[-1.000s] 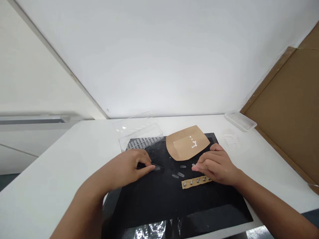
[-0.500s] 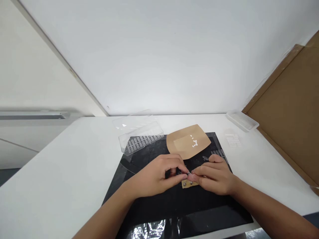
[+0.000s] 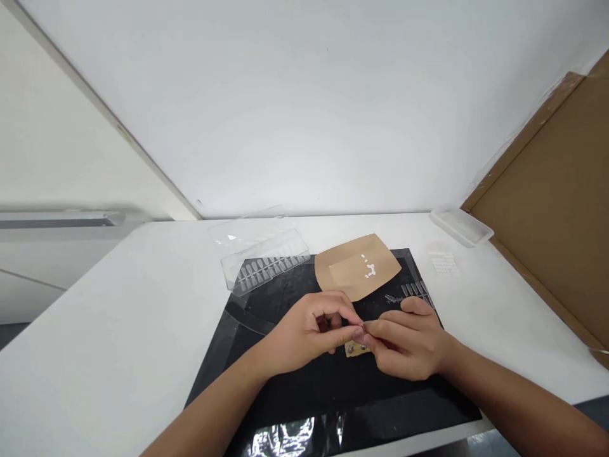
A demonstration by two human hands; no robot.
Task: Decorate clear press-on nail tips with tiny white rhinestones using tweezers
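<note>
Small item (image 3: 362, 328) is pinched between the fingertips of the left hand (image 3: 309, 333) and right hand (image 3: 409, 339), both clenched around it; item too small to identify. Cardboard strip with metal studs (image 3: 356, 349) is partly covered just below the hands. Row of clear nail tips (image 3: 413, 291) is seen beside the right hand. Kraft paper sheet (image 3: 345, 270) and clear plastic case (image 3: 266, 270) are placed at the far edge of the black mat (image 3: 333, 406), which is laid on a white table (image 3: 118, 304). Shallow clear tray (image 3: 460, 226) is set well off to the right.
</note>
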